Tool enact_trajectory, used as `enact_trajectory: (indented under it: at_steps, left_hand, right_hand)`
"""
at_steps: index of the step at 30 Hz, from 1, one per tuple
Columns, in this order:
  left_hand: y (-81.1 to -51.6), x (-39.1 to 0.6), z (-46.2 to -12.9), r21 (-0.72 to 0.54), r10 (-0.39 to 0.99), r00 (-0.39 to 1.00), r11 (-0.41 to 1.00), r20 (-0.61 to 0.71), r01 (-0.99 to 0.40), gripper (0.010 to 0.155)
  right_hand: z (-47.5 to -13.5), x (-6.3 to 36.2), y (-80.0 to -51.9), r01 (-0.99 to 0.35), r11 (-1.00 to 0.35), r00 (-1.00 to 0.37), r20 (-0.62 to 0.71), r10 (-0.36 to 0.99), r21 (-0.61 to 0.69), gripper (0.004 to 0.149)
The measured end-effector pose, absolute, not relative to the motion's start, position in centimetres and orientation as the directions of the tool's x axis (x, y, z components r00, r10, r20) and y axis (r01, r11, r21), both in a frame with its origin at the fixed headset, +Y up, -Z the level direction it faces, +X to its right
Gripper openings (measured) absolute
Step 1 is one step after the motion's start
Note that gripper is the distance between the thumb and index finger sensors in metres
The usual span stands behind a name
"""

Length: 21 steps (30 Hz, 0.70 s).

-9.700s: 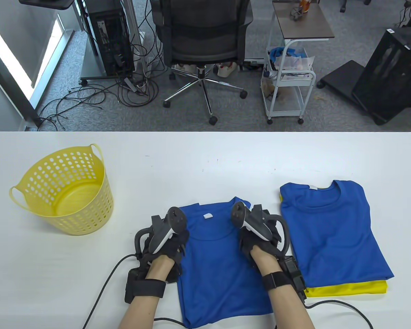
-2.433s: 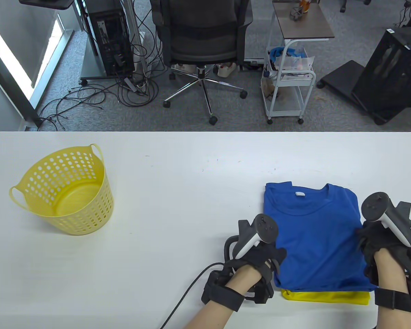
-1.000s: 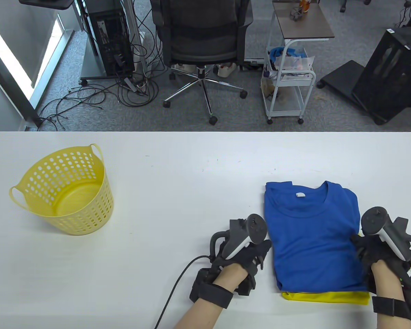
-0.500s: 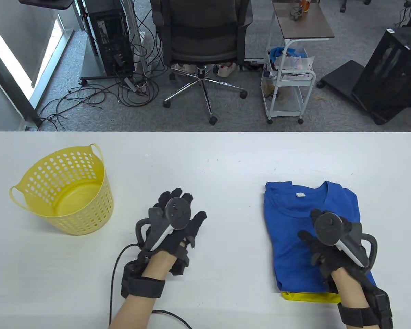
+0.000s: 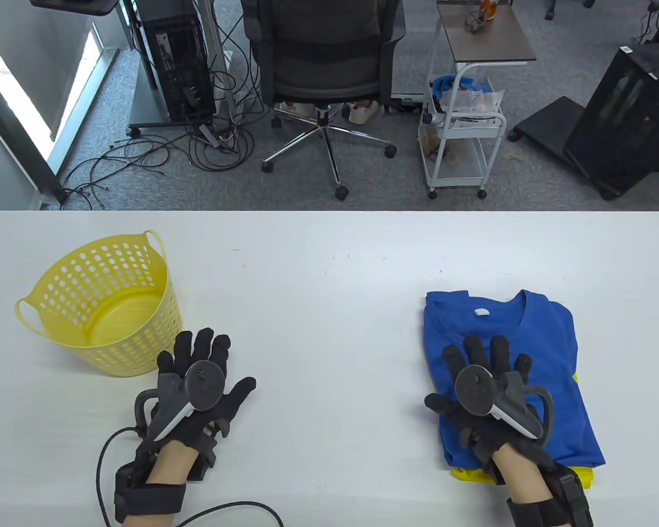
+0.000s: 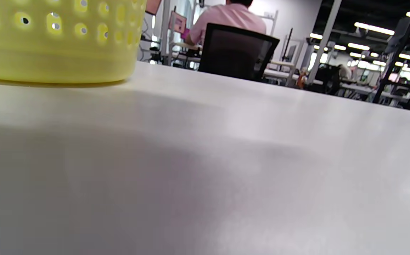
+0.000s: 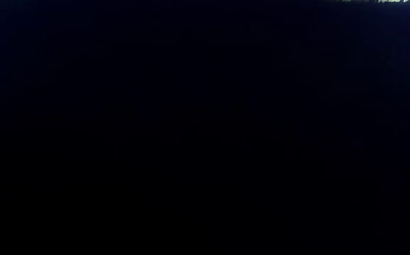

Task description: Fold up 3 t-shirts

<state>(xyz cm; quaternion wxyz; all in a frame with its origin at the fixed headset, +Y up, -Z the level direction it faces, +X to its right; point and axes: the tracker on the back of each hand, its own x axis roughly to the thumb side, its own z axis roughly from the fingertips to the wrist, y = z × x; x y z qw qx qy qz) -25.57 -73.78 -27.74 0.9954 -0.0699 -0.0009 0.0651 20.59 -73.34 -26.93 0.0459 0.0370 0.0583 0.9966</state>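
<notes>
1. Bench (image 5: 329, 258): white top, seen from above in the table view; the pile of shirts sits at its right front, the basket at its left
2. Blue t-shirt (image 5: 532, 340): folded, collar away from the person, white neck tag showing; it tops the pile
3. Yellow t-shirt (image 5: 582, 473): under the blue one, only a thin strip showing along the pile's near edge and a sliver at its right side. A third shirt cannot be made out from this angle
4. Right hand (image 5: 486, 392): lies flat, palm down, on the near half of the blue t-shirt, fingers (image 5: 472, 351) spread and pointing away from the person, thumb reaching past the pile's left edge. Nothing gripped
5. Left hand (image 5: 197, 384): flat on the bare bench, palm down, fingers spread, just beside the basket's near right side, well apart from the shirts. Nothing gripped; its cable curls over the bench by the wrist
6. Yellow basket (image 5: 60, 285): perforated, upright, two loop handles; in the left wrist view its base (image 6: 49, 67) stands on the bench at upper left
7. Right wrist view: almost wholly dark, nothing can be read from it
</notes>
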Motion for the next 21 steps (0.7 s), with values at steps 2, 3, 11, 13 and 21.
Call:
enact_trajectory:
  at_steps: [2, 3, 11, 13, 21]
  left_hand:
    - [-74.0, -25.6, -27.5, -0.147, 0.130, 0.992, 0.981, 0.005, -0.128, 0.092]
    - [-74.1, -25.6, -27.4, -0.162, 0.129, 0.992, 0.979, 0.010, -0.126, 0.092]
    - [-74.2, -24.5, -27.5, -0.165, 0.092, 0.996, 0.982, 0.017, -0.088, 0.091]
    - [-74.2, -24.5, -27.6, -0.169, 0.090, 0.996, 0.982, 0.016, -0.086, 0.091]
    - [-74.1, -24.9, -27.4, -0.185, 0.098, 0.995, 0.978, 0.009, -0.095, 0.091]
  right_hand:
    - [-26.7, 20.1, -73.3, -0.048, -0.995, -0.995, 0.087, 0.056, 0.088, 0.086]
    - [-26.5, 20.0, -73.2, -0.035, -0.996, -0.995, 0.095, 0.042, 0.079, 0.086]
    - [-26.2, 20.5, -73.7, -0.054, -0.994, -0.992, 0.109, 0.064, 0.092, 0.086]
    - [-26.1, 20.4, -73.6, -0.051, -0.995, -0.991, 0.118, 0.062, 0.088, 0.086]
    - [-26.1, 20.1, -73.7, -0.054, -0.993, -0.989, 0.132, 0.067, 0.101, 0.085]
